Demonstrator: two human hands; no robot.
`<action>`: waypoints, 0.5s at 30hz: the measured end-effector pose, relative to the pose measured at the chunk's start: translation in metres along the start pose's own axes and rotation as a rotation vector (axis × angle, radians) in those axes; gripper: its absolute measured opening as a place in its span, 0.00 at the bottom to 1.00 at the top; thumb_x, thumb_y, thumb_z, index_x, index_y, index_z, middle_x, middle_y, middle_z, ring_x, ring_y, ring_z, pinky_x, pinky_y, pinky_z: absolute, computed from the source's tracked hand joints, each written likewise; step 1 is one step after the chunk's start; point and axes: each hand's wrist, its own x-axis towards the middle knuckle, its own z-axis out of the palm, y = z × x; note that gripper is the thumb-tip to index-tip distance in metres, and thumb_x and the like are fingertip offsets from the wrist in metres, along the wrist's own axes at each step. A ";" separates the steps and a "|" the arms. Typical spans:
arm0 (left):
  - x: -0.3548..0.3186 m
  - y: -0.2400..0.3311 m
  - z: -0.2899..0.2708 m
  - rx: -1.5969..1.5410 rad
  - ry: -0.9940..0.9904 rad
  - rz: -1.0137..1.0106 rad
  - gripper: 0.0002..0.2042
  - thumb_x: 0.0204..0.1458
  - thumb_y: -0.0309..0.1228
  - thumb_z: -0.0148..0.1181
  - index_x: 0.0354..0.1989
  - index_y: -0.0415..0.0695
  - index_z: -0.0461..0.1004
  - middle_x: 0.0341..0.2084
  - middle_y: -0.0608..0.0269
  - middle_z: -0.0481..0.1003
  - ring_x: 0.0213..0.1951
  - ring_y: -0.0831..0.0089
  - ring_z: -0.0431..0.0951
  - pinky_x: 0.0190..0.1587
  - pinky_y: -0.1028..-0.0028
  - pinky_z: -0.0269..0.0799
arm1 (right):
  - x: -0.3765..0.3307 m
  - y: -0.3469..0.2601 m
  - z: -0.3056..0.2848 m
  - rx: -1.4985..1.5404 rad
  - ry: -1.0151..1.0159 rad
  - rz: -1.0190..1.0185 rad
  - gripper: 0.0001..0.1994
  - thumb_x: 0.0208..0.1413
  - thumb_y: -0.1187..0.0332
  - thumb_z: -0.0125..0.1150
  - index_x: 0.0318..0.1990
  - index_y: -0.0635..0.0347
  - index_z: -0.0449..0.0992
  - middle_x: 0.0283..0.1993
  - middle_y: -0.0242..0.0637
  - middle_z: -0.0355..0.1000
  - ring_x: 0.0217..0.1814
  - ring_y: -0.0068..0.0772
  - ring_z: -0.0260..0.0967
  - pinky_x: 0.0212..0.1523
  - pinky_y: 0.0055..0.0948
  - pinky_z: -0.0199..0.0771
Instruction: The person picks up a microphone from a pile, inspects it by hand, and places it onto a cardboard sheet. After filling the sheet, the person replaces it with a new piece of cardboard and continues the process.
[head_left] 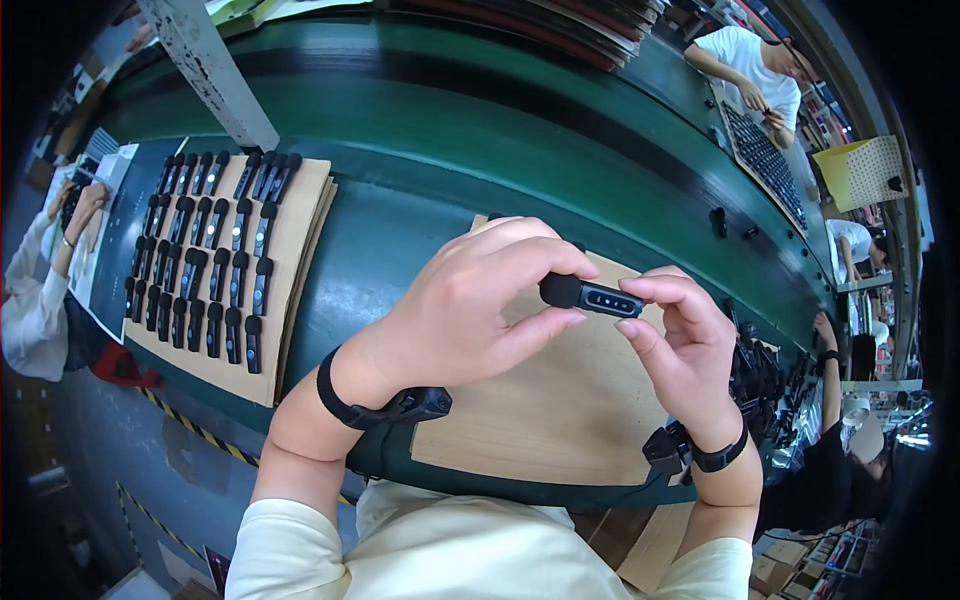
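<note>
At the far left we see a seated person (40, 290) cut off by the rim, only a pale sleeve and a raised hand showing. Next comes a stack of cardboard sheets (300, 240) on the green desk (420, 160), its top sheet carrying rows of small black clip-like devices (205, 265); they are too small for us to make out any detail.

Our left hand (470, 310) reaches over a second cardboard sheet (560, 410) lying before us. Its curled fingers hide most of that sheet's upper left corner and whatever lies beneath the palm. Thumb and forefinger pinch the rounded black end of a small black bar-shaped device (590, 297). Our right hand (685, 345) pinches the other end between thumb and forefinger, the remaining fingers curled loosely below.

The device sits between the two hands, lifted above the cardboard, touching both. Its long axis runs nearly level, left to right, tilting slightly down toward the right; the bulbous head points left, and a face with a row of small openings turns up toward us.

Further right, a heap of dark parts (755, 375) is partly hidden behind the right hand. Other workers (750, 65) at the right rim are bent by the lens and hard to read.
</note>
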 end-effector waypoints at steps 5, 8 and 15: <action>0.000 0.000 -0.001 0.052 -0.013 0.047 0.16 0.41 0.20 0.71 0.41 0.40 0.79 0.35 0.58 0.78 0.34 0.64 0.76 0.38 0.70 0.71 | -0.001 -0.002 0.002 -0.105 0.033 -0.105 0.16 0.49 0.79 0.70 0.48 0.67 0.77 0.43 0.39 0.75 0.44 0.31 0.72 0.48 0.28 0.72; 0.000 0.001 -0.002 0.073 -0.019 0.051 0.16 0.41 0.20 0.71 0.40 0.40 0.79 0.34 0.58 0.78 0.33 0.64 0.76 0.38 0.70 0.71 | 0.000 -0.001 0.003 -0.122 0.046 -0.140 0.17 0.48 0.80 0.71 0.47 0.66 0.78 0.41 0.39 0.76 0.42 0.33 0.73 0.46 0.29 0.73; 0.001 0.002 -0.003 0.102 -0.009 0.076 0.15 0.40 0.21 0.71 0.39 0.40 0.79 0.32 0.58 0.78 0.33 0.64 0.75 0.40 0.67 0.70 | 0.002 -0.002 0.004 -0.155 0.046 -0.186 0.17 0.47 0.80 0.71 0.47 0.66 0.78 0.41 0.40 0.76 0.42 0.33 0.73 0.46 0.29 0.73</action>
